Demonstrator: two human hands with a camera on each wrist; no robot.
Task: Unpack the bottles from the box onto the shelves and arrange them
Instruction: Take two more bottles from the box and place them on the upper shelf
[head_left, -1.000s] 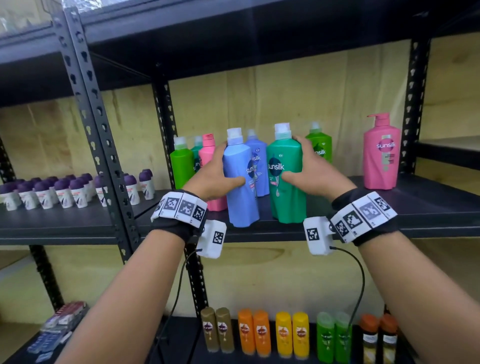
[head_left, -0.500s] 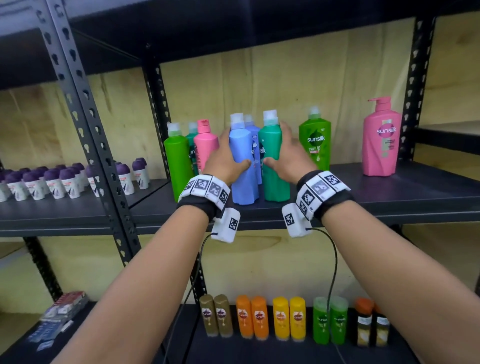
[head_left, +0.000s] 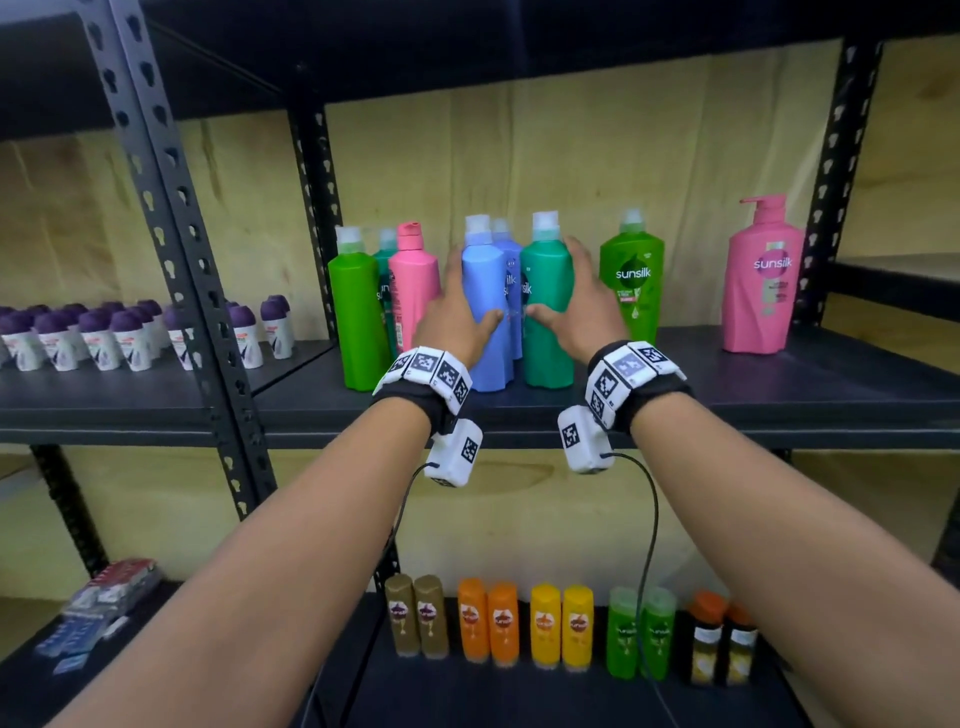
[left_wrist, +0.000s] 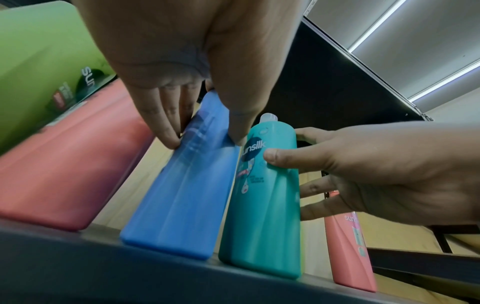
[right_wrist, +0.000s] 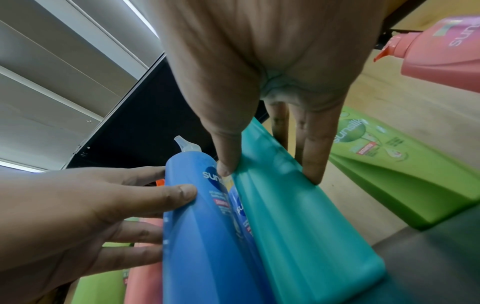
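On the middle shelf (head_left: 779, 395) stand a blue bottle (head_left: 485, 343) and a teal-green bottle (head_left: 548, 343), upright and side by side. My left hand (head_left: 457, 312) grips the blue bottle (left_wrist: 182, 195), thumb in front and fingers round its left side. My right hand (head_left: 579, 312) grips the teal-green bottle (right_wrist: 298, 226) the same way from the right. A second blue bottle (head_left: 503, 239) stands right behind them. In the left wrist view my left hand (left_wrist: 202, 137) pinches the blue bottle high up, and my right hand (left_wrist: 363, 174) wraps the teal one (left_wrist: 265, 205).
Left of the pair stand a green bottle (head_left: 356, 312), a teal one (head_left: 387, 249) and a pink one (head_left: 415, 291). To the right are a light green bottle (head_left: 631, 280) and a pink pump bottle (head_left: 761, 280). Small purple-capped bottles (head_left: 130, 332) fill the left bay; small bottles (head_left: 545, 629) line the lower shelf.
Both hands have slid the blue and teal-green bottles back from the shelf's front edge and closer together. The bottles have turned, so their labels face each other more.
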